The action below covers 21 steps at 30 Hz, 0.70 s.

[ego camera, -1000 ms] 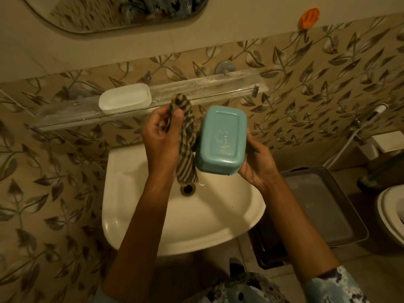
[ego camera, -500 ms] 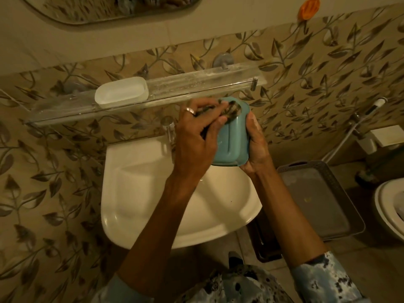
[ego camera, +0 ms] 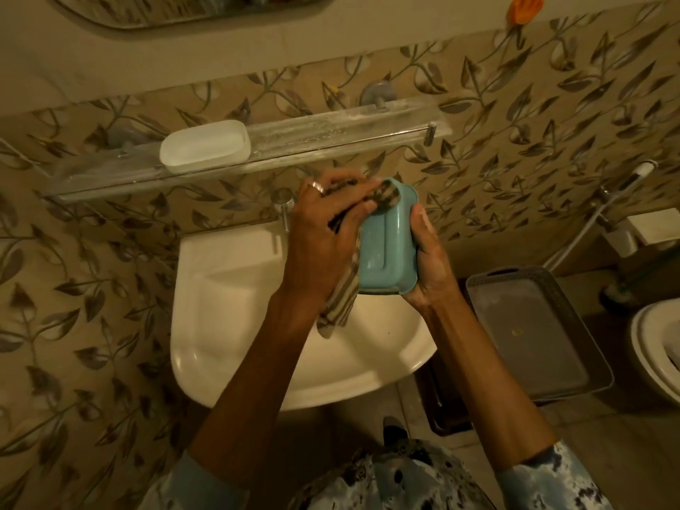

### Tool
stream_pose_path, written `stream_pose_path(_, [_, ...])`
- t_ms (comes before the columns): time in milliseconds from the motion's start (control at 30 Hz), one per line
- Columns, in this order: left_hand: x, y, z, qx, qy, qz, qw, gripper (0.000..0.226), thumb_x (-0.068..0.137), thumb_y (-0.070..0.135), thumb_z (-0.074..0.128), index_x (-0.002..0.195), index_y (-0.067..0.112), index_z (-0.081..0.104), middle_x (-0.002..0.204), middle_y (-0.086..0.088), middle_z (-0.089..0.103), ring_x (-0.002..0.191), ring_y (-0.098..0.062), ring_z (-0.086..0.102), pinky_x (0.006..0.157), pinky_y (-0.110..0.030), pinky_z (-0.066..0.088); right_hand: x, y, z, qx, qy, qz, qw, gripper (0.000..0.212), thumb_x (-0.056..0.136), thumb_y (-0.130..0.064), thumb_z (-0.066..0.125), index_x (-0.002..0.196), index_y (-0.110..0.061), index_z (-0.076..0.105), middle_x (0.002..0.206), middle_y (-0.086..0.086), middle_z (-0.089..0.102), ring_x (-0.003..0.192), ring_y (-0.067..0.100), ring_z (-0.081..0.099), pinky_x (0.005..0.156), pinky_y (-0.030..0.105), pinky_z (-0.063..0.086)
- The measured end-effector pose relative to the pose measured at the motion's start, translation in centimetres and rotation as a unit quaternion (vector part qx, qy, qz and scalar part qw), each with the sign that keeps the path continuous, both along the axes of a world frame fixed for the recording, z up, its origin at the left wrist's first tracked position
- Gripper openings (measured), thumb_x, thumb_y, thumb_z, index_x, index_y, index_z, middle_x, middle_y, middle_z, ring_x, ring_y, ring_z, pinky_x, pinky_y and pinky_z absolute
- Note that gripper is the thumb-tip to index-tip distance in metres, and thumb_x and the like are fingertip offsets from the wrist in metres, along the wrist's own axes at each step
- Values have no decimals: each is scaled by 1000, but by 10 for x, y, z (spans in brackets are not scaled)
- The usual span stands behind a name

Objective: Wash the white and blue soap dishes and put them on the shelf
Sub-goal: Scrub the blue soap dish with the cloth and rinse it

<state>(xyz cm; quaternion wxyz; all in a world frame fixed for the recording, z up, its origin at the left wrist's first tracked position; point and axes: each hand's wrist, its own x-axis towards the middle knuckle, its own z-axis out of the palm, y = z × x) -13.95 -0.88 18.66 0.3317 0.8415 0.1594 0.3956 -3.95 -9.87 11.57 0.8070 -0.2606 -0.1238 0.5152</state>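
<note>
Over the white ceramic washbasin (ego camera: pixel 235 288) the right hand (ego camera: pixel 427 263) has its grip clamped around the right edge and lower corner of the blue rectangular plastic soap dish (ego camera: pixel 386 252), holding it tilted on edge, well above the bowl. The left hand (ego camera: pixel 323 230) is closed on a striped brown-and-cream cloth (ego camera: pixel 340 300), fingers pressing a bunched fold against the dish's top corner while the loose tail hangs down beside the wrist. This reads as wiping, with the placing not yet done.

Up on the clear glass wall shelf (ego camera: pixel 349 138) the white oval plastic soap dish (ego camera: pixel 204 147) already sits, left of centre, with bare glass to its right. That half looks finished.

What could go wrong? The dish is held by one side only — if it is wet, a firm push from the cloth could twist it out of that grip and drop it into the basin. The dangling cloth tail could catch the chrome tap (ego camera: pixel 283 206) just behind the left hand. And the shelf's front rail is low; a dish set down damp or too near the edge could slide — or nudge the white one along.
</note>
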Motion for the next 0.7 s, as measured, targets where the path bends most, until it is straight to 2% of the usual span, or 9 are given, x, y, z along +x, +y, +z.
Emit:
stream_pose_path(67, [3, 3, 7, -30, 3, 7, 1000, 26, 87, 10, 61, 112, 11, 68, 113, -3, 60, 106, -19, 56, 92, -32, 49, 2, 1, 4, -1, 1, -10, 1000, 65, 74, -51, 67, 126, -13, 59, 119, 14, 65, 105, 27, 64, 86, 44, 55])
stream_pose_path(167, [-11, -12, -5, -16, 32, -23, 999, 27, 88, 10, 58, 114, 16, 64, 115, 0, 56, 109, -16, 54, 95, -25, 47, 11, 2, 10, -24, 0, -41, 999, 85, 75, -52, 69, 143, -11, 38, 138, 23, 47, 116, 34, 55, 92, 52, 51])
stream_pose_path(233, [-28, -23, -21, 9, 48, -58, 997, 30, 88, 9, 56, 116, 19, 62, 116, 2, 55, 111, -20, 53, 96, -27, 47, 14, -1, 8, -31, -10, -51, 998, 80, 81, -50, 60, 145, -8, 33, 136, 24, 50, 114, 35, 58, 87, 50, 54])
stream_pose_path(300, [-38, -28, -30, 38, 48, -84, 995, 31, 87, 4, 58, 115, 16, 64, 115, 2, 55, 110, -21, 52, 97, -26, 45, 13, -5, 2, -39, 1, -46, 998, 68, 88, -47, 46, 141, -5, 40, 123, 21, 61, 106, 32, 64, 80, 45, 57])
stream_pose_path(367, [-35, -27, -27, 70, 54, -96, 991, 30, 86, 1, 61, 112, 14, 66, 113, -2, 58, 109, -22, 52, 98, -25, 44, 7, -9, -4, -38, 8, -20, 999, 62, 90, -48, 40, 135, -7, 49, 119, 19, 63, 104, 31, 64, 80, 43, 57])
stream_pose_path(467, [-16, -20, -10, 47, 66, -34, 996, 25, 87, 6, 59, 110, 12, 68, 110, -4, 57, 107, -21, 52, 96, -30, 45, -4, -8, -5, -34, 17, 8, 999, 58, 84, -51, 53, 127, -12, 58, 119, 15, 64, 105, 28, 63, 86, 44, 56])
stream_pose_path(567, [-4, 3, 6, -50, 43, 37, 997, 25, 88, 7, 58, 111, 12, 68, 110, 3, 56, 105, -14, 54, 92, -29, 48, -13, -4, -3, -38, 0, -1, 999, 79, 73, -52, 70, 136, -11, 49, 128, 18, 58, 110, 31, 60, 88, 48, 54])
stream_pose_path(633, [-11, 5, 1, -60, 48, 26, 997, 26, 88, 7, 58, 112, 12, 67, 111, 3, 57, 105, -11, 55, 92, -26, 48, -10, -4, -2, -40, 6, -26, 999, 86, 71, -53, 71, 141, -11, 42, 134, 20, 53, 112, 34, 59, 86, 50, 54])
stream_pose_path(700, [-28, -11, -12, -52, 62, 6, 997, 27, 88, 7, 57, 113, 14, 66, 114, 1, 56, 108, -12, 54, 94, -24, 47, -4, -6, 2, -42, 8, -51, 998, 82, 75, -53, 66, 142, -12, 40, 138, 23, 48, 118, 37, 55, 89, 53, 53])
